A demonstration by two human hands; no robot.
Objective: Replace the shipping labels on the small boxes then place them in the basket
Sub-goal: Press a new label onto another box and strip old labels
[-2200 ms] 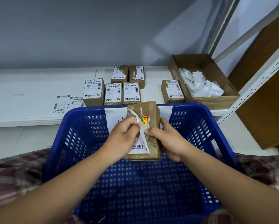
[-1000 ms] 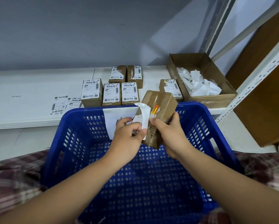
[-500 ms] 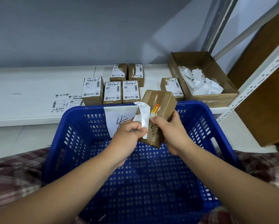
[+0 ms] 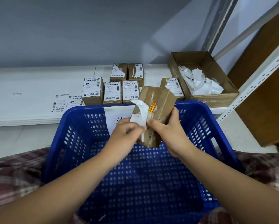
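Right hand grips the box; left hand pinches its label

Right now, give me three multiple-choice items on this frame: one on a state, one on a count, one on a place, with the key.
1. The label on the held box is: A stuck flat; B partly peeled; C gone.
2. Small boxes standing on the shelf: A four; B nine; C six.
3. The white scraps lie: A in the carton; B on the shelf; C on the held box.

Key:
1. B: the left hand pinches the label's lifted end while the right hand grips the held box.
2. C: three stand in front, two behind, one at the right.
3. A: they are heaped inside it.
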